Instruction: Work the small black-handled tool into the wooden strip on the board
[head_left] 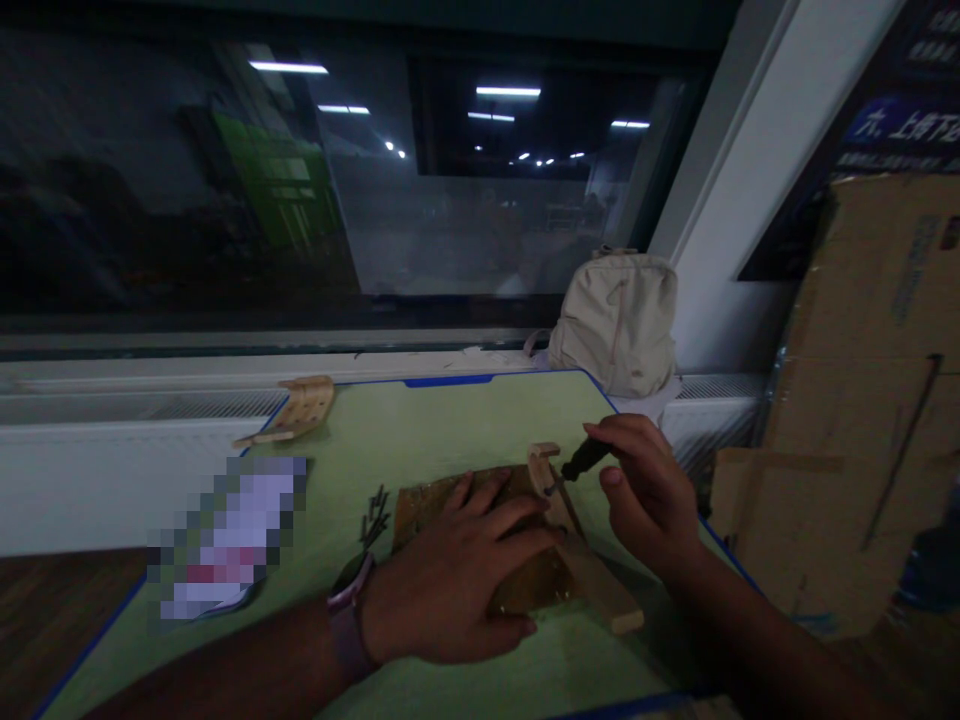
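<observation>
My left hand, with a watch on its wrist, lies flat with its fingers spread over a brown, shiny panel. Its fingertips reach to a pale wooden piece with a curved far end, which stands along the panel's right edge. In my right hand is a dark-handled screwdriver, pinched at the handle and slanting down to the left. The tool's tip meets or comes very near the wooden piece; exact contact is too dark to tell. Several thin metal screws lie left of the panel.
The green table has a blue edge. A second curved wooden part rests at its far left corner, above a pixelated sheet. Behind are a beige backpack and a window; cardboard stands at the right.
</observation>
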